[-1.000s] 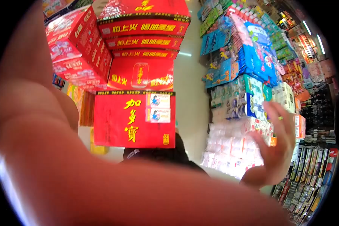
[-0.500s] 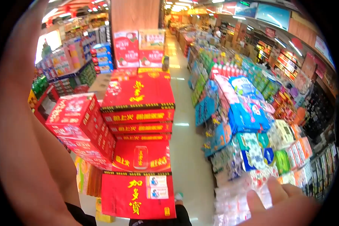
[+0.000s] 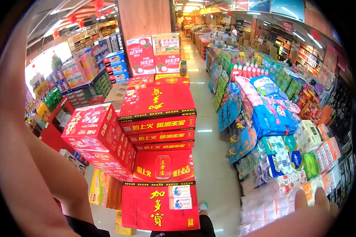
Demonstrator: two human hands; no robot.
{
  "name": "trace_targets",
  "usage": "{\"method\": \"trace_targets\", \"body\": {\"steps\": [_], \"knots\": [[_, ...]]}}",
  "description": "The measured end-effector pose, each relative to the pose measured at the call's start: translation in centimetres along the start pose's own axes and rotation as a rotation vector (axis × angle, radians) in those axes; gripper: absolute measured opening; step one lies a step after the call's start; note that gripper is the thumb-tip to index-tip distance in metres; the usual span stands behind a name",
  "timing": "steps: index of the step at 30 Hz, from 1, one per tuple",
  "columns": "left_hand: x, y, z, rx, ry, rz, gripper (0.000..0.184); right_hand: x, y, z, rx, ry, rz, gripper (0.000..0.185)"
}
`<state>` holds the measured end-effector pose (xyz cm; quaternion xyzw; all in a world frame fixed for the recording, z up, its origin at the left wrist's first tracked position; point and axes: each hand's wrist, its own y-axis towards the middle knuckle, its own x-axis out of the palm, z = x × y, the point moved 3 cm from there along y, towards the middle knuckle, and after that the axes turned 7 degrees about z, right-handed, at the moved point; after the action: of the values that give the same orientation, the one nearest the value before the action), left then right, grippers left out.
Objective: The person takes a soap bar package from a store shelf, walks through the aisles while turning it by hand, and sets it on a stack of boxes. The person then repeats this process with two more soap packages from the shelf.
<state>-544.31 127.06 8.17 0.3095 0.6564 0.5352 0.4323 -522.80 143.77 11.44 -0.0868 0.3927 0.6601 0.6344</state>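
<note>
Reading 加多寶 in yellow, a red carton (image 3: 161, 207) stands nearest.

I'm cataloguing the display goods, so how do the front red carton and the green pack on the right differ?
The front red carton looks far larger than the green pack. The carton is mainly red with big yellow characters, while the pack is mostly green. The carton is left of the aisle, the pack to its right. Neither is being held.
</note>
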Motion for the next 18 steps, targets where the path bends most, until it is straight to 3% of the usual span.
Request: {"method": "trace_targets", "body": {"steps": [18], "knots": [[-3.4, 0.7, 0.5, 0.001, 0.125, 0.025, 0.095, 0.2, 0.2, -1.4, -0.034, -0.029, 0.068, 0.006]]}}
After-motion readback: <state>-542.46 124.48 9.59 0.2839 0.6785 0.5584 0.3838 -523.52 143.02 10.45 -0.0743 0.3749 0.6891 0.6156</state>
